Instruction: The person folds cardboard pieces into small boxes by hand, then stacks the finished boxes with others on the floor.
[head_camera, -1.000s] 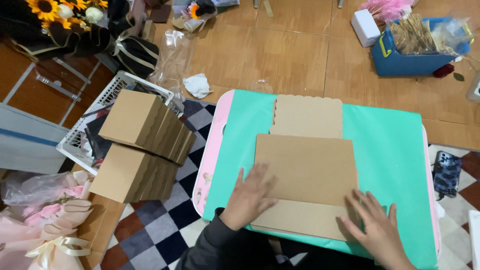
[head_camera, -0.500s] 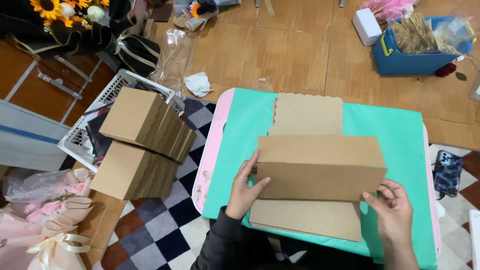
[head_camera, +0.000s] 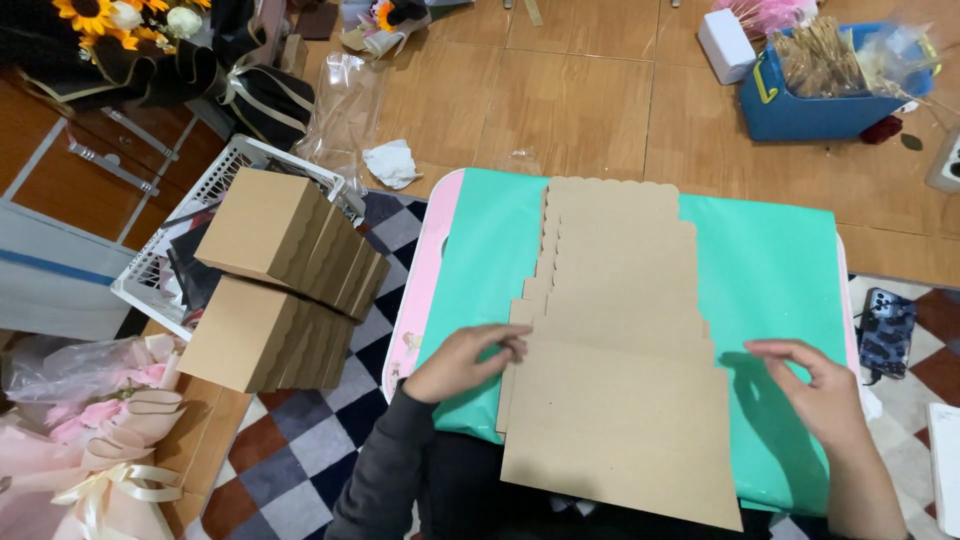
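on green table (head_camera: 780, 270): flat cardboard sheet (head_camera: 620, 330); left hand (head_camera: 462, 362) fingers touching edge, right hand (head_camera: 815, 392) fingers spread, empty.

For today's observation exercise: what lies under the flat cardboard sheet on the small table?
Under the cardboard sheet lies a teal mat covering the pink-edged table. The cardboard hides the mat's middle, so anything there cannot be seen.

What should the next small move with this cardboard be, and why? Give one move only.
Probably press the left hand down on the cardboard sheet's left flaps. The sheet lies unfolded on the green table cover, its near end overhanging the table edge. The left fingertips touch its left edge, while the right hand hovers open, apart from the sheet.
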